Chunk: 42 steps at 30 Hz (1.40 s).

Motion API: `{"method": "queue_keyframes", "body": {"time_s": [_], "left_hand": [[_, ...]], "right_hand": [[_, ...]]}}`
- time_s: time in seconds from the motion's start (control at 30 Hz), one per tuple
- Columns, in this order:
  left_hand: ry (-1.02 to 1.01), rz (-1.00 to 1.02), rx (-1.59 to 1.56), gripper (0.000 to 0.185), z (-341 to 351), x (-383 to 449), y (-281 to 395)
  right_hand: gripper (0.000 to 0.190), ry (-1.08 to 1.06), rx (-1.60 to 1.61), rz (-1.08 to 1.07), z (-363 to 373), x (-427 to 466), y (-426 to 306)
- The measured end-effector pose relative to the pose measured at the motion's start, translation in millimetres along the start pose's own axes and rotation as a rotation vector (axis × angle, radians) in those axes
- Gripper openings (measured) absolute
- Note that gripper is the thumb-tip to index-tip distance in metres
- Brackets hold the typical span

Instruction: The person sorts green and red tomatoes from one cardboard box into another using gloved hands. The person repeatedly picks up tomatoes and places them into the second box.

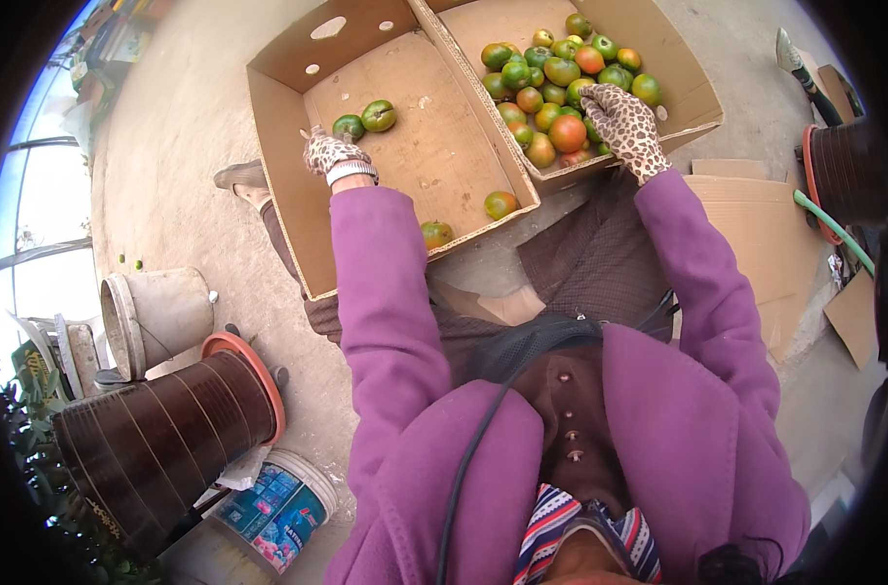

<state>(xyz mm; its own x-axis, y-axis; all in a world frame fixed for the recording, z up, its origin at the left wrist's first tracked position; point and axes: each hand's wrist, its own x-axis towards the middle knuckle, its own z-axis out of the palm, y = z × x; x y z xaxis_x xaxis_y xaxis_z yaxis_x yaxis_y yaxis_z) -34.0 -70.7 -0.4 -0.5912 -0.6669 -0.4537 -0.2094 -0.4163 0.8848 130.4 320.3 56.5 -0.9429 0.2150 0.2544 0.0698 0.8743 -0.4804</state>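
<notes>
Two open cardboard boxes stand side by side before me. My left hand (334, 151), in a leopard-print glove, is over the left box (415, 153) near its left wall, just beside two green tomatoes (378, 115); whether its fingers hold anything cannot be told. Two more tomatoes (500, 205) lie along that box's near edge. My right hand (619, 121), gloved alike, reaches over the right box (685, 95) with its fingertips at a greenish tomato (577, 92) in the pile. Green, orange and reddish tomatoes (567, 133) fill much of that box. Its grip is unclear.
On the left are a white bucket (170, 314), a brown planter with an orange rim (166, 431) and a printed pail (276, 512). Flat cardboard (751, 219), another brown pot (850, 172) and a green hose (831, 227) lie to the right.
</notes>
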Motion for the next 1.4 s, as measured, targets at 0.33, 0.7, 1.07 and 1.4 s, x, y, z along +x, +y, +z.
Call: {"method": "queue_keyframes", "body": {"time_s": [0.33,0.7,1.07,1.4], "left_hand": [[-0.279,0.670,1.324,0.073,0,52,-44],[-0.292,0.833,1.028,0.061,3,71,-70],[-0.850,0.344,0.372,0.058,21,-127,28],[-1.154,0.347,0.378,0.068,-7,-172,-29]], "right_hand": [[0.023,-0.008,-0.006,0.079,3,5,6],[0.024,0.052,0.107,0.190,7,5,15],[0.037,0.020,0.067,0.139,-1,1,1],[0.080,-0.232,0.352,-0.311,29,-14,-105]]}}
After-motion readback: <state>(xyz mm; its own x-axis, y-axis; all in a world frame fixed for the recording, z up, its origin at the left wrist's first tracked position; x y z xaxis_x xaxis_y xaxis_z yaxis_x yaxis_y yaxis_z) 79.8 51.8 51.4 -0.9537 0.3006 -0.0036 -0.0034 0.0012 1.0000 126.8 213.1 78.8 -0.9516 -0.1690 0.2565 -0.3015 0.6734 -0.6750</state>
